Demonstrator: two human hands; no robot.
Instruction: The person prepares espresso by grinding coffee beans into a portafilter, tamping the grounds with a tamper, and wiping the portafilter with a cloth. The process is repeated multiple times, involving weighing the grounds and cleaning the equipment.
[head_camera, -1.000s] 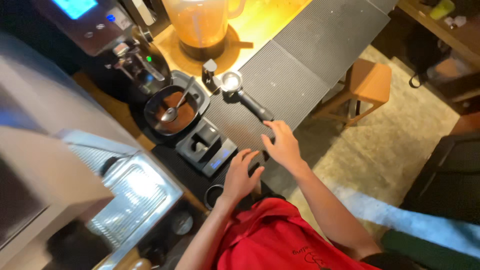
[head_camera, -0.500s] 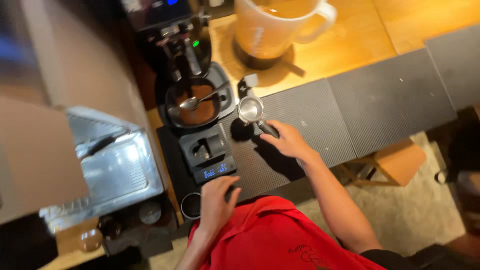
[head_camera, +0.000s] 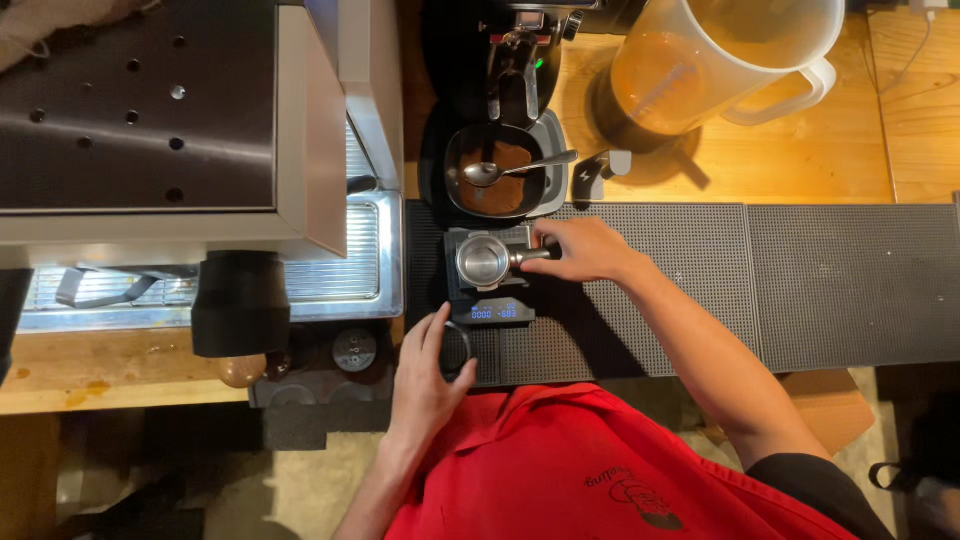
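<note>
landmark: the little black scale (head_camera: 489, 300) with the blue lit readout, everything below is placed off that.
right hand: the right hand (head_camera: 585, 249) sits just right of the scale, fingers curled closed round the handle of the portafilter (head_camera: 484, 260), so it's got a proper grip on it.
portafilter: resting on top of the scale, round metal basket facing up, handle sticking out to the right into that hand. can't tell if there's any coffee in the basket, looks mostly shiny.
left hand: the left hand (head_camera: 425, 375) is just below and left of the scale at the counter edge, fingers loosely curved around a dark ring (head_camera: 456, 349). touching it for sure, more cupped than clamped.
grounds tray: right behind the scale there's a dark tray (head_camera: 497, 172) of brown coffee grounds with a metal spoon (head_camera: 515, 169) lying across it.
grinder: the grinder (head_camera: 520, 60) stands behind that tray, further back from the scale.
pitcher: a big clear plastic pitcher (head_camera: 725, 60) with brownish liquid, back and to the right of the scale on the wooden counter (head_camera: 830, 150).
mat: the scale sits on a black rubber mat (head_camera: 800, 280) that runs off to its right.
espresso machine: the steel espresso machine (head_camera: 170, 130) fills the whole area left of the scale, drip grate (head_camera: 340, 270) nearest to it.
person: red shirt (head_camera: 590, 470), directly below the scale.
</note>
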